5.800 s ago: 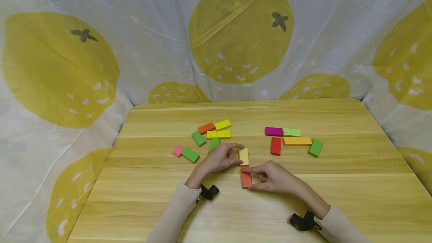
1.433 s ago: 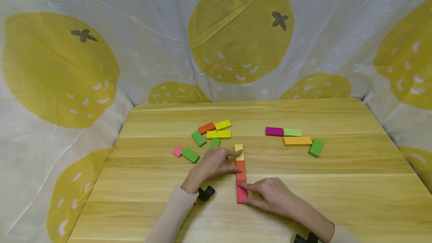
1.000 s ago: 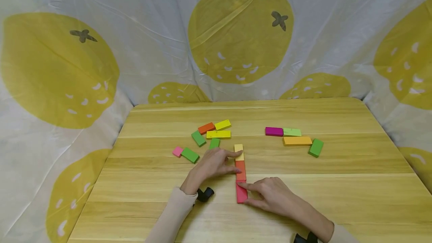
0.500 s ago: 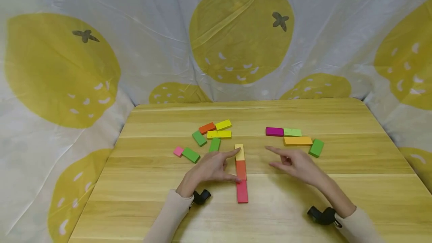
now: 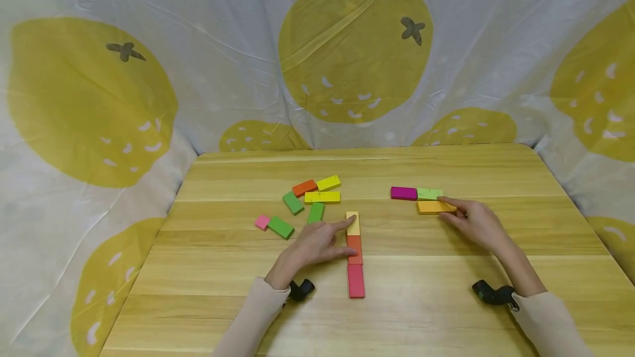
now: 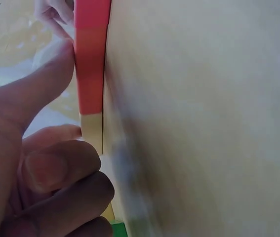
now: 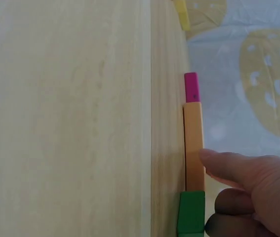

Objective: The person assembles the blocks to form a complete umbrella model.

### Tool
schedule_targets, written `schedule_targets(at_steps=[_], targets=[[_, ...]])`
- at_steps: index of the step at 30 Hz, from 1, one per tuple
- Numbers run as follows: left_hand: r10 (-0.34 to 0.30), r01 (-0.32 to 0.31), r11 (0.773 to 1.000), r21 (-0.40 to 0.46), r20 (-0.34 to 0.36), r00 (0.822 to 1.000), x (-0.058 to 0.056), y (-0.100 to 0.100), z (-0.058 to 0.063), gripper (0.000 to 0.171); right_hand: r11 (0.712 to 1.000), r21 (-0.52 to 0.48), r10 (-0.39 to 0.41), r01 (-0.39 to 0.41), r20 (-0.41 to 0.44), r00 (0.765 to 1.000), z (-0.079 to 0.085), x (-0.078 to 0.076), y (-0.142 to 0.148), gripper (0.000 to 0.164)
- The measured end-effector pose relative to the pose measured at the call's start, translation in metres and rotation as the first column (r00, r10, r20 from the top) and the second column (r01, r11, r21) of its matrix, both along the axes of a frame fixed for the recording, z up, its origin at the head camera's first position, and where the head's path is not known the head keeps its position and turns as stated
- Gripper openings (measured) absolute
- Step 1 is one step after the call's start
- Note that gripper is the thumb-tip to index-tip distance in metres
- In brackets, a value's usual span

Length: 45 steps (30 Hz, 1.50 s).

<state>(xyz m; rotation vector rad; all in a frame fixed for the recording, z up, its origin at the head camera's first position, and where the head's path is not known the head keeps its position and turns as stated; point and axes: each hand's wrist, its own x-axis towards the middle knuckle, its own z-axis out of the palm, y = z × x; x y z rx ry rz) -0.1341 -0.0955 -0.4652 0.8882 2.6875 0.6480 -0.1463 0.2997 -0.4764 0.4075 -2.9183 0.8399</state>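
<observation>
In the head view, the cream block (image 5: 353,227) lies flat on the table (image 5: 407,302). The coral block (image 5: 354,241) meets its near end, and the pink-red block (image 5: 355,281) sits beyond the coral, nearer the person, making 3 end to end. The left hand (image 5: 315,244) reaches from the left of the cream block, index finger on it and thumb on the coral block, the 2 digits spread and gripping nothing. Right of the cream block and farther off lie the magenta block (image 5: 404,193), light green block (image 5: 429,194) and orange block (image 5: 431,207). There the right hand (image 5: 478,226) has thumb and index parted across the orange block; whether it pinches cannot be told.

In the left wrist view, the other fingers curl beside the cream block.

In the right wrist view, a fingertip meets the orange block's edge, near the green block (image 7: 191,212).
</observation>
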Motion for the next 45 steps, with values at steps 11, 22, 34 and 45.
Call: schedule_targets(at_steps=[11,22,34,45], targets=[[-0.005,0.006,0.999,-0.045,0.019,1.000,0.003,-0.003,0.002,0.082,1.000,-0.004,-0.017,0.017,-0.038,0.999,-0.002,0.000,-0.002,0.033],[-0.040,0.046,0.994,-0.102,0.058,0.997,0.010,-0.004,0.007,0.110,1.000,-0.008,-0.016,0.015,-0.030,0.999,-0.002,-0.001,-0.003,0.031],[-0.046,0.045,0.992,-0.120,0.001,0.999,0.013,-0.001,0.005,0.107,0.999,-0.039,-0.006,0.005,-0.021,1.000,-0.003,0.000,-0.013,0.031],[-0.041,0.041,0.997,-0.064,0.003,0.999,0.012,-0.002,0.003,0.087,0.978,-0.176,0.123,-0.113,0.048,0.991,-0.009,-0.002,-0.023,0.041]])
